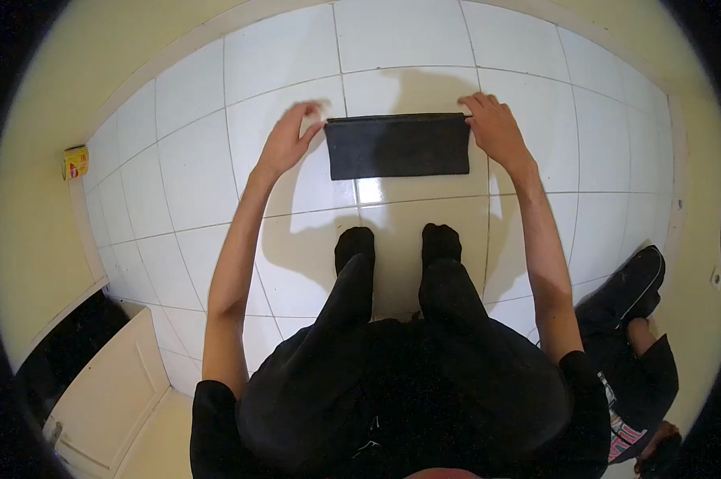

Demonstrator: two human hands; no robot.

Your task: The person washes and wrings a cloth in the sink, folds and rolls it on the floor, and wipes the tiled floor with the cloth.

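Note:
A black folded cloth (400, 146) lies flat on the white tiled floor as a wide rectangle. Its kind of garment, if it is one, cannot be made out. At its upper left corner is my left hand (287, 140), with thumb and fingers apart and the fingertips slightly blurred. The thumb tip is close to that corner. My right hand (497, 132) is beside the upper right corner, fingers spread and curved, with the thumb side at the cloth's edge. Neither hand visibly grips the cloth.
My feet in black socks (354, 246) stand just below the cloth. Another person in dark clothes (628, 343) sits at the right by the wall. A yellow packet (75, 163) is at the left wall, and a cream door (113, 391) stands at the lower left.

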